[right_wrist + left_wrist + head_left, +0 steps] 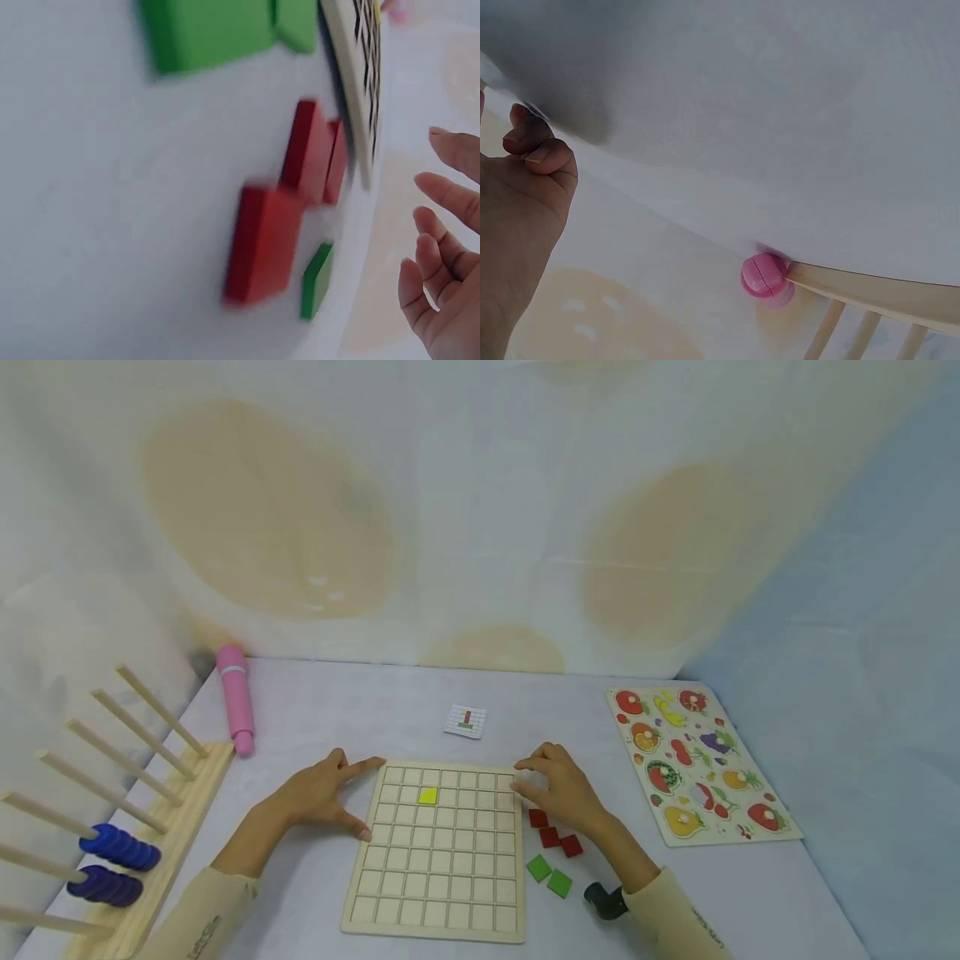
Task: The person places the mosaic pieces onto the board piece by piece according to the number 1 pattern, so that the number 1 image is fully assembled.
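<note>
Beige sleeves (pixel 202 914) sit closest. Thumb and forefinger of the left hand (pixel 318 793) spread apart at the left edge of the wooden grid board (pixel 433 935); the right hand (pixel 561 789), fingers loosely bent and parted, is at its upper right edge. One yellow tile (pixel 428 796) fills a square; red tiles (pixel 550 837) and green tiles (pixel 538 867) lie just right of the board, a small card (pixel 465 722) beyond.

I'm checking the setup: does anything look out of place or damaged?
I see no damage. Only the red tiles and green tiles look untidy: they lie askew beside the board, while the yellow tile sits in a square.
</note>
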Demonstrator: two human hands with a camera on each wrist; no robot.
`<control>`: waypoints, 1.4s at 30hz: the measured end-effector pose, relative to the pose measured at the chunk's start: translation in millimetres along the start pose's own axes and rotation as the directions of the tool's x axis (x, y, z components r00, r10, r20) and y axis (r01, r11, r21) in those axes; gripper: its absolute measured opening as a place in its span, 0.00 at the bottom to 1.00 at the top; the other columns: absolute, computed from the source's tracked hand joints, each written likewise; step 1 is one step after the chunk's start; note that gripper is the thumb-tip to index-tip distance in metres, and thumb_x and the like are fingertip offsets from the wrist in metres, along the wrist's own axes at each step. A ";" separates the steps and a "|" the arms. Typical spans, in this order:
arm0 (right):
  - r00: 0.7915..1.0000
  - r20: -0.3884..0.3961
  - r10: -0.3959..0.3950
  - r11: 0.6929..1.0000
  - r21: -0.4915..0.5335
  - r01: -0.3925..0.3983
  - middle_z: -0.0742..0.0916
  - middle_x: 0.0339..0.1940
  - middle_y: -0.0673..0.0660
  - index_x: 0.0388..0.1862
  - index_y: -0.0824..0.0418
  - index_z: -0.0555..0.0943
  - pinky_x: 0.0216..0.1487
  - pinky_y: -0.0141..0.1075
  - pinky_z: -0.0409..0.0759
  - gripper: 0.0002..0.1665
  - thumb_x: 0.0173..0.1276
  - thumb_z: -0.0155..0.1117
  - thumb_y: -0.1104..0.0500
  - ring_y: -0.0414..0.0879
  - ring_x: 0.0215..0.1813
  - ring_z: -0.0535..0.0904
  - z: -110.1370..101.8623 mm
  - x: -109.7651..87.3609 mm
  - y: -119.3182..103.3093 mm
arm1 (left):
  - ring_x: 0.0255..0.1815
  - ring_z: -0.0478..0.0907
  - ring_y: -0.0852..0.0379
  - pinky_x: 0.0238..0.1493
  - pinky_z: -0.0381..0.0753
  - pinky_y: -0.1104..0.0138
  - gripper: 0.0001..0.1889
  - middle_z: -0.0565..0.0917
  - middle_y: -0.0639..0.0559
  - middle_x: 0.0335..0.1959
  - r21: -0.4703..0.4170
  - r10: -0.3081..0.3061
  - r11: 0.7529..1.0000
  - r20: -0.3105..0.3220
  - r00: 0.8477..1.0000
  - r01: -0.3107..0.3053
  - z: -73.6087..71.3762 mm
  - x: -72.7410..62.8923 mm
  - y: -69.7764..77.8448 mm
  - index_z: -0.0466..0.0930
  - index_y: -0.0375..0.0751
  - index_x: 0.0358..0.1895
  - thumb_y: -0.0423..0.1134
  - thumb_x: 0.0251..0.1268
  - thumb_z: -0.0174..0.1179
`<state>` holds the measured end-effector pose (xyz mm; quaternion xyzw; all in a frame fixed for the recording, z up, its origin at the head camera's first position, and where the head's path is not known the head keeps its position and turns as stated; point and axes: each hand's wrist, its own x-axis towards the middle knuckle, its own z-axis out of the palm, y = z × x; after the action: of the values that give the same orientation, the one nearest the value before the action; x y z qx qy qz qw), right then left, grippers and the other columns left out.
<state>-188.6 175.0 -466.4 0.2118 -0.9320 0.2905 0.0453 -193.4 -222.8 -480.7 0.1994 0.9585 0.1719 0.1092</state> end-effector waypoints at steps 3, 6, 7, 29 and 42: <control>0.999 0.015 0.032 0.999 -0.023 -0.031 0.80 0.42 0.54 0.48 0.59 0.87 0.46 0.39 0.76 0.18 0.60 0.75 0.55 0.43 0.48 0.71 -5.1 -5.8 8.2 | 0.28 0.62 0.58 0.29 0.63 0.67 0.61 0.63 0.50 0.38 -0.007 0.006 1.000 -0.011 1.000 -0.006 2.0 -1.9 0.5 0.63 0.61 0.75 0.75 0.27 0.73; 0.998 0.025 0.049 0.998 -0.046 -0.048 0.80 0.41 0.54 0.48 0.60 0.87 0.46 0.40 0.76 0.18 0.59 0.76 0.56 0.44 0.47 0.71 -9.3 -11.4 15.6 | 0.28 0.62 0.58 0.29 0.63 0.67 0.60 0.63 0.50 0.38 -0.015 0.011 1.000 -0.021 1.000 -0.011 3.0 -3.8 0.8 0.64 0.61 0.75 0.75 0.27 0.73; 0.998 0.029 0.055 0.997 -0.052 -0.053 0.80 0.41 0.54 0.48 0.60 0.87 0.46 0.41 0.76 0.19 0.58 0.76 0.56 0.44 0.47 0.71 -10.6 -13.2 18.0 | 0.28 0.62 0.58 0.29 0.63 0.67 0.60 0.63 0.50 0.38 -0.018 0.010 1.000 -0.023 1.000 -0.010 3.0 -4.4 0.8 0.64 0.61 0.75 0.75 0.27 0.73; 0.992 0.126 0.011 0.999 -0.031 -0.007 0.76 0.38 0.47 0.44 0.54 0.89 0.44 0.33 0.73 0.19 0.53 0.80 0.52 0.40 0.44 0.66 -5.4 -36.1 27.8 | 0.30 0.63 0.58 0.29 0.62 0.68 0.60 0.63 0.51 0.40 -0.033 0.007 0.999 -0.039 0.999 -0.009 5.8 -8.5 -2.0 0.64 0.63 0.75 0.78 0.28 0.70; 0.989 0.127 0.071 0.997 -0.026 -0.068 0.76 0.38 0.46 0.37 0.53 0.86 0.46 0.36 0.72 0.13 0.52 0.79 0.58 0.41 0.45 0.66 -3.4 -39.0 24.6 | 0.30 0.63 0.58 0.30 0.63 0.68 0.59 0.63 0.51 0.41 -0.039 0.001 0.999 -0.033 0.999 -0.002 4.7 -9.0 -0.7 0.64 0.63 0.75 0.77 0.29 0.71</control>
<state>-163.8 209.5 -484.6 0.1969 -0.9430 0.2675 -0.0224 -184.3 -225.8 -484.0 0.1952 0.9564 0.1941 0.0972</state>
